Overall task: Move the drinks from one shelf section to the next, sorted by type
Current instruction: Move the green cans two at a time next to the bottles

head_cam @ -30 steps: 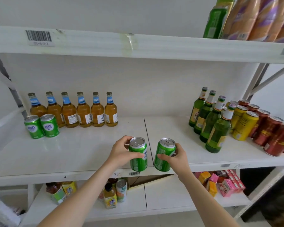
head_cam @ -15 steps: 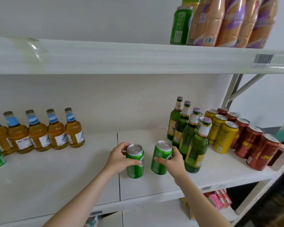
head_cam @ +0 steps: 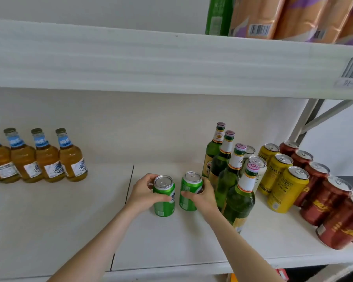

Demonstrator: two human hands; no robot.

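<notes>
- Two green cans, the left can (head_cam: 163, 197) and the right can (head_cam: 190, 192), are upright just past the seam (head_cam: 128, 188), in the shelf's (head_cam: 192, 245) right-hand section. I cannot tell whether their bases touch the board.
- They probably travel as a pair because they are one type. They sit at 9 o'clock of the green bottles (head_cam: 230, 180), likely starting their own group beside the yellow cans (head_cam: 281, 180) and red cans (head_cam: 324, 200).
- The amber bottles (head_cam: 47, 159) stand well apart, toward 9 o'clock.
- The left hand (head_cam: 143, 192) wraps its can from 9 o'clock, its fingers (head_cam: 161, 198) curled round the body.
- The right hand (head_cam: 204, 197) wraps its can from 3 o'clock, just beside the nearest bottle.
- Both forearms rise from 6 o'clock and converge.
</notes>
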